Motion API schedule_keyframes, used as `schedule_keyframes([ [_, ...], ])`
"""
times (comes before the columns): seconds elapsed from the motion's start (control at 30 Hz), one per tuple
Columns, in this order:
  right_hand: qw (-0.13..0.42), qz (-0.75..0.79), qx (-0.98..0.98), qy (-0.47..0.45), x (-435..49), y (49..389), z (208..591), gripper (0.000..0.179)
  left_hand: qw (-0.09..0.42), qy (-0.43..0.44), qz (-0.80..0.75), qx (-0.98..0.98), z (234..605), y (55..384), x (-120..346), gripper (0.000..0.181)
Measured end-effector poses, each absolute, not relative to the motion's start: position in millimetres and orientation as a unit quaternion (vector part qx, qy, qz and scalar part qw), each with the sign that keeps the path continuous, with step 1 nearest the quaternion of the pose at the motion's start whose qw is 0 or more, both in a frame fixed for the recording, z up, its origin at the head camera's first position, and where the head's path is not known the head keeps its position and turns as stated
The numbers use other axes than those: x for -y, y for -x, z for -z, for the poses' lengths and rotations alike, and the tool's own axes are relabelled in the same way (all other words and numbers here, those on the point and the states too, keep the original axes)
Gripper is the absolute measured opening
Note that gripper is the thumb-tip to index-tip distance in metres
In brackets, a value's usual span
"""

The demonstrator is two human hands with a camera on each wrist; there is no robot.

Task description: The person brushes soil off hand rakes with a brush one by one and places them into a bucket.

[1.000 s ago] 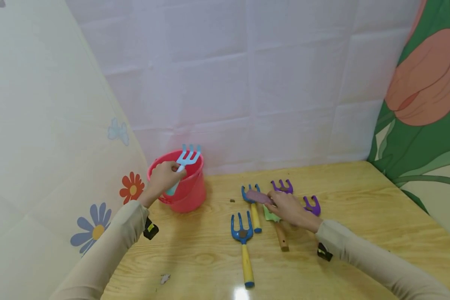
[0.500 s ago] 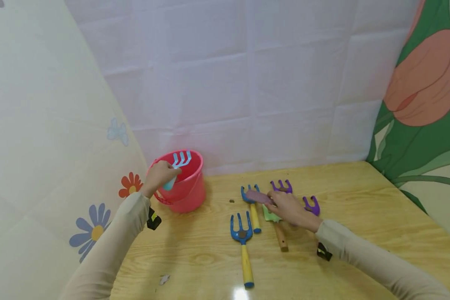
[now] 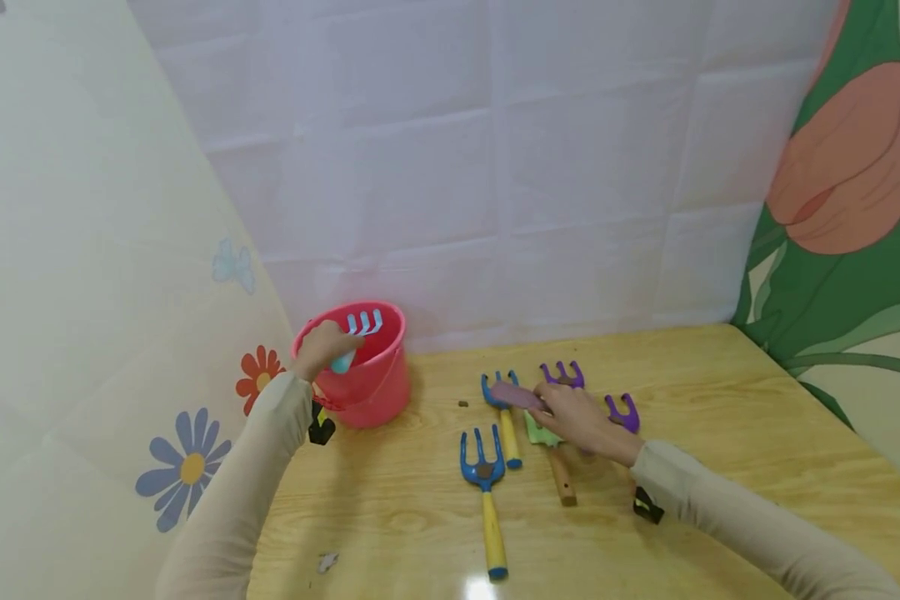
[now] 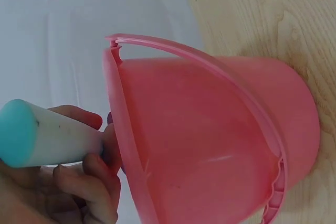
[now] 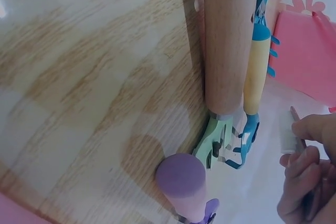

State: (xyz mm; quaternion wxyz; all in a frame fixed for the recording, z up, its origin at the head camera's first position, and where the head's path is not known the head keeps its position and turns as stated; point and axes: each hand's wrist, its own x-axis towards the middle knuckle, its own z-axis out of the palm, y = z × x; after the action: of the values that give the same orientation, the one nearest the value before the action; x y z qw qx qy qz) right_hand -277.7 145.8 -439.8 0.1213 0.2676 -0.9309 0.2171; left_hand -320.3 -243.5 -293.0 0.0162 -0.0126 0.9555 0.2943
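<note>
My left hand (image 3: 321, 348) grips a small hand rake (image 3: 365, 324) at the mouth of the pink bucket (image 3: 375, 398). The rake has light blue tines and, in the left wrist view, a white handle (image 4: 60, 137) with a turquoise end; its tines are hidden there behind the bucket rim. My right hand (image 3: 579, 417) holds a mauve oblong pad (image 3: 517, 396) over the tools; the right wrist view shows a whitish side (image 5: 287, 134) on it. Beneath lie a green-headed tool (image 3: 542, 432) with a wooden handle and two purple forks, one fork (image 3: 564, 375) farther back.
A blue fork (image 3: 483, 471) with a yellow handle lies in front, brown lumps on its head. Another blue fork (image 3: 510, 437) is behind it. A grey scrap (image 3: 327, 562) lies near the table's front. A white cloth (image 3: 495, 167) hangs behind the wooden table (image 3: 412, 517).
My left hand has moved slightly left and the hand rake's tines have dropped from above the bucket rim to inside its mouth. My right hand and the pad have stayed almost still.
</note>
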Motion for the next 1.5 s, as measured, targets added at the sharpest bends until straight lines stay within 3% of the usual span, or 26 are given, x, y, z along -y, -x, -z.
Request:
schedule_keyframes([
  [0.27,0.133,-0.212,0.931,-0.267,-146.3,278.9,443.6,0.020,0.066,0.014,-0.330,-0.942,292.0,329.1,243.5,0.034],
  [0.6,0.128,-0.211,0.934,-0.259,-142.7,277.3,445.4,0.019,0.080,0.031,-0.342,-0.936,298.7,336.5,243.7,0.019],
  [0.83,0.105,-0.218,0.936,-0.257,-140.9,278.8,446.5,0.020,0.107,0.042,-0.346,-0.931,300.4,345.0,241.0,0.034],
  [1.1,0.117,-0.217,0.931,-0.268,-140.3,276.4,442.9,0.021,0.153,0.081,-0.346,-0.922,296.7,352.3,242.0,0.036],
  [1.5,0.115,-0.219,0.932,-0.264,-141.7,273.3,444.4,0.023,0.140,0.077,-0.371,-0.915,304.6,350.9,241.3,0.026],
])
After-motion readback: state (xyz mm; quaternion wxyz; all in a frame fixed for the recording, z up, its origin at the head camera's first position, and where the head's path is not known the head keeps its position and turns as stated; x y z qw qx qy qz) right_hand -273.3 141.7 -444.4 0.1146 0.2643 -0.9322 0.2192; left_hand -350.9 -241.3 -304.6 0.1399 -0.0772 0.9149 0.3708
